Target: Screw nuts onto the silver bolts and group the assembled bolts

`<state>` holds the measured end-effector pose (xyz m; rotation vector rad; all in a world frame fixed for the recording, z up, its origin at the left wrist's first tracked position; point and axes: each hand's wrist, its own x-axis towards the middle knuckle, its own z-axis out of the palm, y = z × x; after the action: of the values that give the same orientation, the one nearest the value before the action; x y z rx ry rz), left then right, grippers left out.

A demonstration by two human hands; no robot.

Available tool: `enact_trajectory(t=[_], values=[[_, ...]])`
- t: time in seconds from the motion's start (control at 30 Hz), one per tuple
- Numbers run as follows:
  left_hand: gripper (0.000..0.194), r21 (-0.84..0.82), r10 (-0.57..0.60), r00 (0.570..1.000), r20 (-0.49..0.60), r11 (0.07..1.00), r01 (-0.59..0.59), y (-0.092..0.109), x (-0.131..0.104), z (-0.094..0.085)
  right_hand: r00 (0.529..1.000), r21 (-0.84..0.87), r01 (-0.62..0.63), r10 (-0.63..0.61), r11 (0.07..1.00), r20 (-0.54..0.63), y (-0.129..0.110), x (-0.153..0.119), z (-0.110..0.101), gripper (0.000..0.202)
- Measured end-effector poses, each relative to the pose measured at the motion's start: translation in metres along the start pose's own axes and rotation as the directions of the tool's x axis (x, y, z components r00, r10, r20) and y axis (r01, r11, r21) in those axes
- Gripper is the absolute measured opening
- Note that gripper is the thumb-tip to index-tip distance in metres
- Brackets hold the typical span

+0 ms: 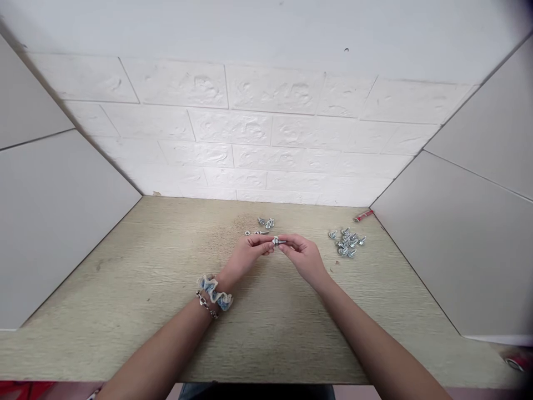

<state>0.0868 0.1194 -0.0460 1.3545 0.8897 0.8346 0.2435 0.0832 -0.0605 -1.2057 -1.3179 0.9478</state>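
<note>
Near the middle of the wooden table (266, 328), a small metal bolt with a nut or washer (276, 241) is pinched between both hands. My left hand (249, 253) closes its fingertips on the left end of it. From the right, my right hand (303, 254) grips the other end between thumb and fingers. Just behind my hands lie a few loose metal parts (247, 233) and a small group of bolts (268, 223). A larger pile of bolts with washers (348, 243) is on the right part of the table.
A red cylinder like a battery (363, 215) lies at the back right corner. A white brick-patterned wall (250, 128) stands behind the table, with grey panels on the left (54, 222) and right (466, 239). Another red object (516, 362) sits at the lower right edge.
</note>
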Motion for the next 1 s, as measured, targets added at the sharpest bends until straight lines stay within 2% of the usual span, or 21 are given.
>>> enact_trajectory(t=[0.13,0.37,0.5,0.6,0.67,0.73,0.8,0.87,0.93,1.0], values=[[0.021,0.031,-0.022,1.000,-0.009,0.999,0.023,0.003,-0.002,0.003,0.999,-0.064,0.017,-0.015,0.998,0.033,0.002,0.001,-0.001,0.020],[0.025,0.003,-0.014,0.998,-0.056,1.000,0.014,-0.003,-0.004,0.006,0.998,-0.193,0.037,-0.028,0.981,0.049,0.000,-0.001,-0.003,0.022],[0.026,0.027,-0.001,0.997,-0.079,1.000,0.004,-0.007,-0.004,0.007,0.997,-0.145,0.016,-0.005,0.989,0.081,0.002,-0.003,0.001,0.024],[0.028,0.148,0.045,0.998,-0.037,0.988,-0.039,-0.011,-0.003,0.006,0.991,-0.108,-0.053,0.065,0.993,0.114,0.003,0.000,-0.001,0.026],[0.030,0.308,0.117,0.993,-0.016,0.946,-0.106,-0.012,-0.001,0.004,0.989,-0.188,-0.092,0.112,0.978,0.095,0.002,0.004,-0.008,0.024],[0.030,0.491,0.215,0.976,-0.029,0.854,-0.173,-0.013,0.000,0.001,0.991,-0.386,-0.112,0.130,0.916,0.021,0.002,0.010,-0.022,0.019],[0.030,0.632,0.316,0.948,-0.042,0.743,-0.220,-0.012,0.000,-0.003,0.992,-0.621,-0.128,0.105,0.773,-0.074,0.003,0.014,-0.040,0.013],[0.029,0.710,0.384,0.922,-0.043,0.661,-0.241,-0.012,0.002,-0.009,0.987,-0.781,-0.161,0.080,0.603,-0.141,0.007,0.018,-0.058,0.017],[0.028,0.757,0.404,0.913,-0.057,0.613,-0.224,-0.013,0.004,-0.017,0.977,-0.855,-0.212,0.090,0.474,-0.192,0.013,0.021,-0.072,0.021],[0.028,0.792,0.396,0.914,-0.090,0.585,-0.175,-0.015,0.008,-0.025,0.968,-0.883,-0.249,0.090,0.399,-0.233,0.017,0.021,-0.080,0.023]])
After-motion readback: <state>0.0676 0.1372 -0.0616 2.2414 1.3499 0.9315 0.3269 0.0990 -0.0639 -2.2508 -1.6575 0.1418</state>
